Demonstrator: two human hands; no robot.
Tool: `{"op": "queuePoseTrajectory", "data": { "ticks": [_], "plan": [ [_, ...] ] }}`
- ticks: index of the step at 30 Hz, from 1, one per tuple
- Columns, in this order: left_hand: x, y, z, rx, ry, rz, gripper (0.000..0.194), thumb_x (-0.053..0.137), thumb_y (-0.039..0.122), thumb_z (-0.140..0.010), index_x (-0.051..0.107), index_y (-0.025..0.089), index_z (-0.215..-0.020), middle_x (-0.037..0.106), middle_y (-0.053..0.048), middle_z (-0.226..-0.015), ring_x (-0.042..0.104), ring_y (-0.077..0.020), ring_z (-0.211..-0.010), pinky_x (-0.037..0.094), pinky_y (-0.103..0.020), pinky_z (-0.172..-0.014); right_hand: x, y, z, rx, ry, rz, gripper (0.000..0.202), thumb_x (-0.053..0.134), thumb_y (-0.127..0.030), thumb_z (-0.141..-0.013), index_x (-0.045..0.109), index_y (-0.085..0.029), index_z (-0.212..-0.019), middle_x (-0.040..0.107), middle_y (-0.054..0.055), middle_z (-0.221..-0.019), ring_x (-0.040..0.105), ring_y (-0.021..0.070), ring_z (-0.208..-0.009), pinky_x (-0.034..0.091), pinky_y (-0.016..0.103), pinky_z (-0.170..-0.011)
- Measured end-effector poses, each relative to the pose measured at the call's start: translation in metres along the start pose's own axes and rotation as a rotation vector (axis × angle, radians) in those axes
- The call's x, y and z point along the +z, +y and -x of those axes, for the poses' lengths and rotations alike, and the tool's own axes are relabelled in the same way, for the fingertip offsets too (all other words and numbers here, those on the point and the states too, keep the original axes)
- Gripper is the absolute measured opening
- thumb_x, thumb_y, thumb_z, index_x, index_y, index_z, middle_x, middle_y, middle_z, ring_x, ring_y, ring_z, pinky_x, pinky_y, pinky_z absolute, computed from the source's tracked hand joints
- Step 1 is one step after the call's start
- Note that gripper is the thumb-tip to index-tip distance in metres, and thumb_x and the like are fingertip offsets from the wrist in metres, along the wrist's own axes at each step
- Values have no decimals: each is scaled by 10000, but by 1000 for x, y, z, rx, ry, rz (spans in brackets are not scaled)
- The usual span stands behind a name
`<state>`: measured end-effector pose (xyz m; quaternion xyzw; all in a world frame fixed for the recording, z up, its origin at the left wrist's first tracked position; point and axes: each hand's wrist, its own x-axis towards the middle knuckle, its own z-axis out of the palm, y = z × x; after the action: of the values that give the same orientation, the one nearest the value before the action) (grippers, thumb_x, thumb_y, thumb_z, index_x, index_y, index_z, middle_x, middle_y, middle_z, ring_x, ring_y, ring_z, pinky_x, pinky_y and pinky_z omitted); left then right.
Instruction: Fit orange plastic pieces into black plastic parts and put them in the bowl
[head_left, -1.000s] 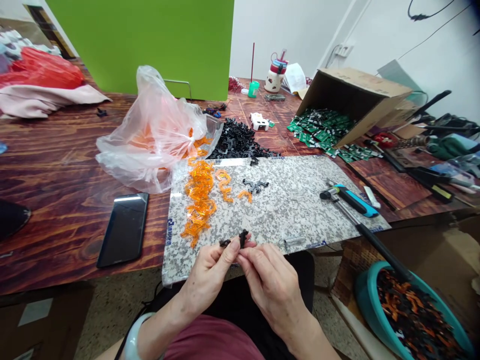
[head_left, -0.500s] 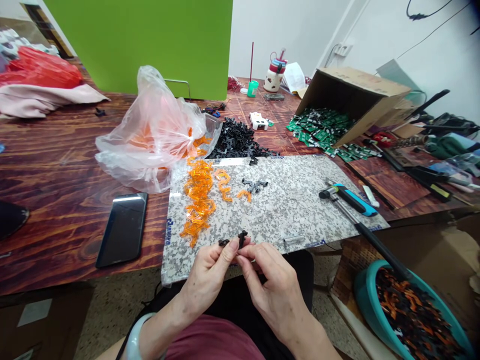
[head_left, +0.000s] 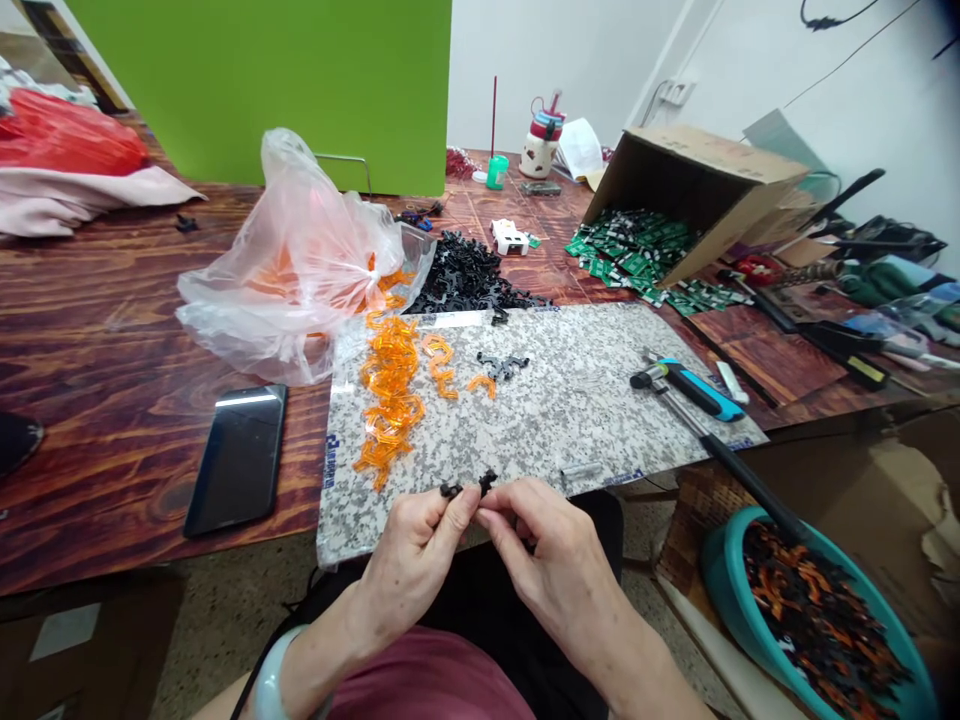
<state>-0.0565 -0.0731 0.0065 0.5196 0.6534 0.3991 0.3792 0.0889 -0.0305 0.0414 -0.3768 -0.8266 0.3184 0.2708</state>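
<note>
My left hand [head_left: 416,545] is closed on a small black plastic part [head_left: 450,491], whose end pokes out above the thumb. Fingertips touching it, my right hand [head_left: 544,545] pinches at another black bit [head_left: 487,481] that sticks up between the two hands. Whether these are one piece or two is hidden by the fingers. Ahead on the speckled stone slab [head_left: 555,410] lie a few loose black parts [head_left: 502,366], a single orange clip [head_left: 481,385] and a long heap of translucent orange clips [head_left: 390,400].
Behind the slab are a plastic bag [head_left: 292,250], a black parts pile [head_left: 465,272] and a carton [head_left: 720,165] spilling green circuit boards [head_left: 634,248]. A phone [head_left: 236,460] lies left. Two hammers [head_left: 701,392] rest right, above a teal tub [head_left: 720,590] of mixed parts.
My hands have drawn slightly lower and the black bit between them leans differently, with less of it showing. The whole view has shifted a little.
</note>
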Motion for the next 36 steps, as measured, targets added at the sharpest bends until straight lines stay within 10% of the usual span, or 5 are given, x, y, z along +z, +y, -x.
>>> {"op": "queuePoseTrajectory", "data": {
  "ticks": [10,24,36],
  "plan": [
    [-10,10,-3,132,-153,-105,461,398,338,-937,677,142,-626,612,-16,-549,544,-106,-521,381,-208,-542,-7,3,-1,-44,40,135,161,574,-113,-870,482,-198,-769,546,-18,-686,533,128,-622,379,222,-565],
    [-31,15,1,258,-559,-277,424,334,281,-959,640,178,-685,634,10,-609,569,-107,-606,398,-202,-668,-39,4,-22,-519,-246,514,323,662,-448,-805,539,-168,-703,558,-12,-582,533,154,-530,285,277,-472],
    [-29,13,-2,-59,-520,142,486,373,439,-951,616,149,-646,543,29,-523,509,-93,-528,405,-188,-568,-28,28,-6,-220,-44,36,354,631,-517,-798,578,-167,-777,613,-1,-651,545,95,-579,399,198,-529]
  ]
}}
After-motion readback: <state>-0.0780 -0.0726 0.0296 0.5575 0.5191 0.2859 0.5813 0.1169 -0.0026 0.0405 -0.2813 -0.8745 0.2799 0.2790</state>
